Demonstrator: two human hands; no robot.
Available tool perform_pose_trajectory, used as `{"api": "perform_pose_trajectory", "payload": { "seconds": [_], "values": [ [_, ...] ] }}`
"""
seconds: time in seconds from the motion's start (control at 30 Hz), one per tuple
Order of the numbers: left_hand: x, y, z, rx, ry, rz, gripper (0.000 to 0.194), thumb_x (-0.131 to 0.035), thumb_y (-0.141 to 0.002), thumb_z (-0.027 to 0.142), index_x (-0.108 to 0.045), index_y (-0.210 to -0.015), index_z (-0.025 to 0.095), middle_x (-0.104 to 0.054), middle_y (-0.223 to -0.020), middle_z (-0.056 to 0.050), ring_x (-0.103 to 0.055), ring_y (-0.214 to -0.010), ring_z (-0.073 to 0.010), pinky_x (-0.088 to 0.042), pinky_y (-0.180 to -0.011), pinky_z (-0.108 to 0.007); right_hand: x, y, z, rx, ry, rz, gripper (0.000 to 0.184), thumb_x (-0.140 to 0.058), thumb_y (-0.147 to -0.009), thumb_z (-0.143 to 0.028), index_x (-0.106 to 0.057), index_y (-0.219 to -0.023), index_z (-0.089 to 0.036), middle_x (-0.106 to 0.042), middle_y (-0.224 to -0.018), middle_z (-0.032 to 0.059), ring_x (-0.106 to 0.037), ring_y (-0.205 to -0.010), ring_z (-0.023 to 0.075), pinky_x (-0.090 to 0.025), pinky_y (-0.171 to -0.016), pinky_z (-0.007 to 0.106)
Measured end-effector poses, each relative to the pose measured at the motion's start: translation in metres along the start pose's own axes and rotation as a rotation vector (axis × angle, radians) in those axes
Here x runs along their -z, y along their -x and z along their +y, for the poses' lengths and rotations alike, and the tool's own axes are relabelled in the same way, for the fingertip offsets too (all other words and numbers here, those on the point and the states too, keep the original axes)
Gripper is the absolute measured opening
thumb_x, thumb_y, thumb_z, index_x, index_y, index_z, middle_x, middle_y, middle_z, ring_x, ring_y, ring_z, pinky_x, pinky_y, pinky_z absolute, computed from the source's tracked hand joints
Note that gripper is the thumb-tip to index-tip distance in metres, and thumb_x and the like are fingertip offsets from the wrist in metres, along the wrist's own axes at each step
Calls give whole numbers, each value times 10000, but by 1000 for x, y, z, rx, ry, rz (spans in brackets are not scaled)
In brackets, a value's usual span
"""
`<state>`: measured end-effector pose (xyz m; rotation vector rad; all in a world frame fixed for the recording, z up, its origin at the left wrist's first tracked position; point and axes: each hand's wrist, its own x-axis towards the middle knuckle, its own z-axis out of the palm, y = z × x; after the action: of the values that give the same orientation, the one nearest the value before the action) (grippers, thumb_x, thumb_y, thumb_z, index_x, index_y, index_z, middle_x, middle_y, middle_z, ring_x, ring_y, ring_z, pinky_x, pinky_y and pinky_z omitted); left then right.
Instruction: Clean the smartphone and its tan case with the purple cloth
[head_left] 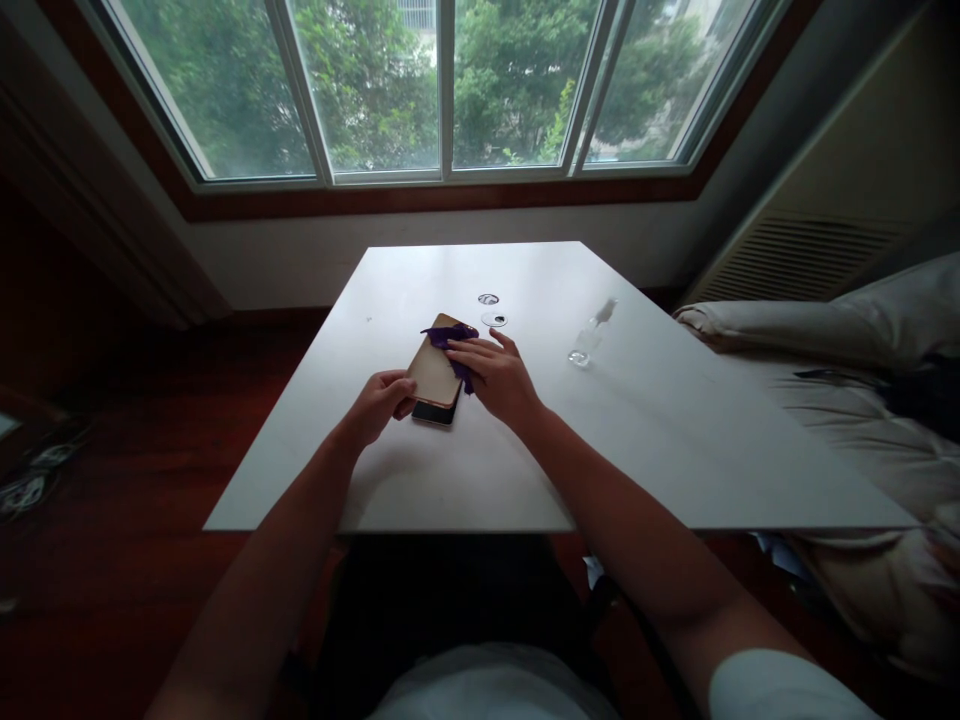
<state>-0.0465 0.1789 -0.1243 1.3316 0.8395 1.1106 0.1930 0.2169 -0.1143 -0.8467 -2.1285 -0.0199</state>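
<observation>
My left hand [381, 402] grips the lower left edge of a flat gold phone [433, 372], thumb on top and fingers underneath. Whether it is a bare phone or one in a case, I cannot tell. My right hand [501, 376] presses a crumpled purple cloth [450, 336] against the upper right part of its gold face. One finger is raised off the cloth. Below the gold phone, a dark flat thing with a light rim, like a second phone [433, 414], shows its near end on the table; the rest is hidden.
On the white table [637, 450], a clear spray bottle [589, 338] stands to the right. Two small round items, a ring-like one [488, 299] and a disc [494, 319], lie beyond my right hand. A window [446, 90] is behind the table, and a cushioned seat [817, 380] is at right.
</observation>
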Motion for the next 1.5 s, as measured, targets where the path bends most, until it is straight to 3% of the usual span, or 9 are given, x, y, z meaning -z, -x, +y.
{"api": "perform_pose_trajectory", "payload": {
  "seconds": [0.23, 0.33, 0.53, 0.73, 1.0, 1.23, 1.5],
  "values": [
    [-1, 3, 4, 63, -14, -148, 378, -695, -855, 393, -497, -621, 172, -421, -513, 45, -355, -454, -69, -261, -470, -236, 4, -1, 10, -35, 5, 64, 450, -510, -961, -68, -724, -1278, -305, -693, -1374, -8, -551, -1407, 214, -303, -1250, 512],
    [-1, 4, 4, 76, -34, -154, 381, -704, -852, 427, -527, -639, 166, -447, -521, 33, -373, -467, -76, -280, -479, -235, 3, -1, 12, -2, -37, 78, 420, -529, -970, -92, -732, -1268, -308, -686, -1383, 1, -506, -1451, 234, -311, -1244, 546],
    [-4, 1, 5, 40, -36, 64, 367, -684, -827, 435, -491, -642, 184, -391, -508, 50, -322, -445, -72, -204, -439, -231, -1, 0, 4, 86, -107, 5, 368, -603, -955, -125, -756, -1226, -323, -704, -1348, 12, -547, -1416, 251, -331, -1246, 563],
    [-10, -4, 3, -46, -30, 257, 305, -657, -816, 403, -507, -670, 182, -379, -510, 67, -295, -446, -59, -199, -429, -212, -18, 4, -27, 215, -170, -93, 512, -569, -932, -49, -695, -1330, -346, -660, -1412, -3, -590, -1374, 219, -396, -1235, 504],
    [-5, -7, -2, -57, -42, 374, 224, -590, -790, 291, -463, -636, 191, -391, -511, 67, -309, -445, -56, -217, -433, -202, -16, 5, -46, 249, -248, -80, 521, -512, -989, -86, -595, -1447, -320, -705, -1358, 22, -654, -1293, 185, -483, -1183, 451],
    [-6, -6, 2, -16, -28, 298, 260, -647, -796, 336, -487, -658, 185, -378, -506, 69, -280, -438, -53, -193, -432, -204, -18, 7, -34, 228, -241, -66, 583, -518, -973, -92, -515, -1517, -300, -692, -1381, 36, -672, -1264, 201, -459, -1203, 448],
    [-13, 1, 12, -28, -87, 186, 404, -702, -831, 460, -499, -629, 176, -379, -508, 52, -308, -461, -64, -194, -446, -218, -15, 4, -6, -42, -178, 5, 783, -549, -792, 22, -519, -1523, -258, -577, -1520, 47, -551, -1406, 269, -402, -1241, 460]
  ]
}}
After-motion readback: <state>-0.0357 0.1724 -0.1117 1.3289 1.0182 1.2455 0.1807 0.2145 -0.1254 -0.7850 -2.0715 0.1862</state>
